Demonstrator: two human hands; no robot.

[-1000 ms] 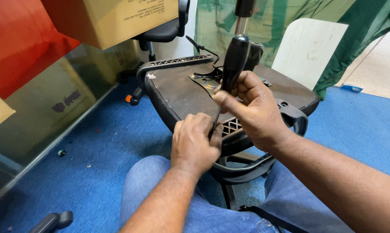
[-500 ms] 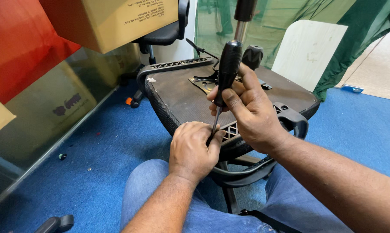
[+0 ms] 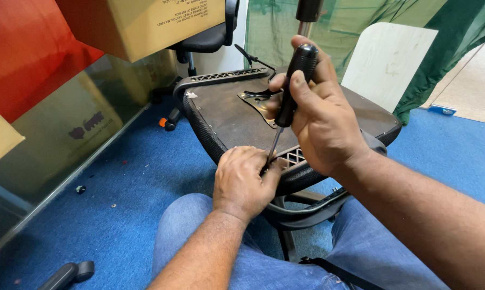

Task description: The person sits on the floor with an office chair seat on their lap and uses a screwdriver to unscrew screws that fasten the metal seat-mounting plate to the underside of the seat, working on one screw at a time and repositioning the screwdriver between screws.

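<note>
So a black-handled screwdriver [image 3: 285,102] is gripped in the right hand [image 3: 323,121], a bit right of the frame's centre, fingers wrapped tight around the handle and the thumb laid along it. The shaft is angled down and to the left, and its tip is buried at the left hand [image 3: 242,180], just below centre. That left hand is curled closed over the near edge of the upturned chair seat [image 3: 226,121], pinching around the tip, though whatever is pinched there can't be made out. The seat's underside is turned up across the middle of the frame, with a metal bracket [image 3: 256,102] fixed near its far side. A cardboard box [image 3: 146,24] is seen top left, blue carpet [image 3: 129,204] underneath, and denim-clad knees at the bottom.
</note>
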